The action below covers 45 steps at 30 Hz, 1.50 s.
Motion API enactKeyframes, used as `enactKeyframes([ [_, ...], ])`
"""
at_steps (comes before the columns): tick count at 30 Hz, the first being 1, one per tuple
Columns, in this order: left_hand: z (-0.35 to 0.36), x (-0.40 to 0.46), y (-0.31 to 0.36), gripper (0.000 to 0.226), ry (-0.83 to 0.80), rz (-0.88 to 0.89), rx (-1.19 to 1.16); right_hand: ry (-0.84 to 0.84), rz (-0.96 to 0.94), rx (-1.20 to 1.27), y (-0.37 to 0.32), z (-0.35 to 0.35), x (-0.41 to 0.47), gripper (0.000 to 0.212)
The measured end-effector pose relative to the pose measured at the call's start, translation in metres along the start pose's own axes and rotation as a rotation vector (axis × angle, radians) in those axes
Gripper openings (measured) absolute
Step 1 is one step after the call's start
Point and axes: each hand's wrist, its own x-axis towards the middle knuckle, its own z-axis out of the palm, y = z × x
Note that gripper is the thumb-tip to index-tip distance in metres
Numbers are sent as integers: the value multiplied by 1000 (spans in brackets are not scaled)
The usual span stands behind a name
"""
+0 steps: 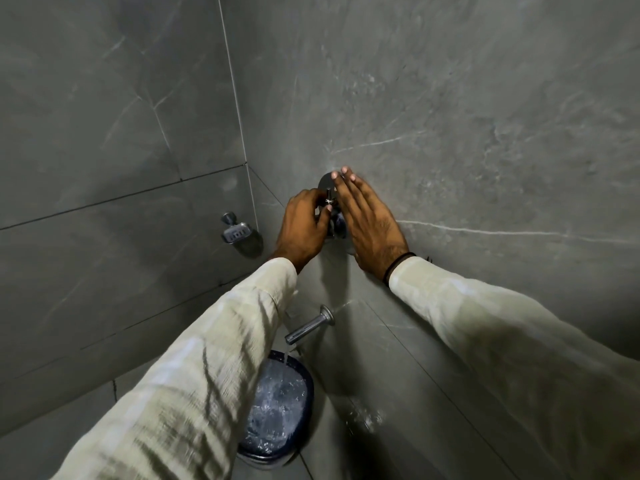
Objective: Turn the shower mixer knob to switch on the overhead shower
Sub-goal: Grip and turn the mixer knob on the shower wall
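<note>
Our left hand (303, 225) pinched the small chrome knob (329, 202) on the grey tiled wall (467, 116), its shape mostly hidden, perhaps cross-shaped. Our right hand (369, 220) lay flat beside it, fingers together. Below, the spout (308, 326) poured into a bucket (277, 407).

Dim, flat overhead light. Soft shadows under the sleeves (194, 368). Small glints on the chrome spout (308, 329). Wide-angle bending at edges; focus mostly sharp.

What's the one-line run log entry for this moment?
left hand: gripping mixer knob | right hand: flat on wall | spout: running into bucket | overhead shower: unseen
</note>
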Motion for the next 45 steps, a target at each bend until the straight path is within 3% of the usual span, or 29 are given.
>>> enactKeyframes([
  [10,-6,9,12,25,-6,-61,-59,-25,-123,-20,16,1,4,85],
  [20,-2,15,25,13,59,-125,19,-21,-120,-62,12,4,2,97],
  [25,4,8,20,10,98,-7,102,-12,-119,-52,12,5,2,96],
  [28,4,3,16,19,95,115,195,5,-106,-41,10,6,1,93],
  [32,4,-3,4,35,52,339,385,1,-99,-12,8,7,2,100],
  [36,-1,5,-15,32,155,637,682,-8,-102,-36,6,10,6,100],
  [39,-6,2,-11,36,110,564,772,-28,-114,-17,10,4,2,88],
  [42,-12,-15,-4,50,40,429,680,-48,-92,25,24,-4,-14,99],
  [45,-26,-36,2,68,-147,340,580,-57,-10,136,51,-19,-43,108],
])
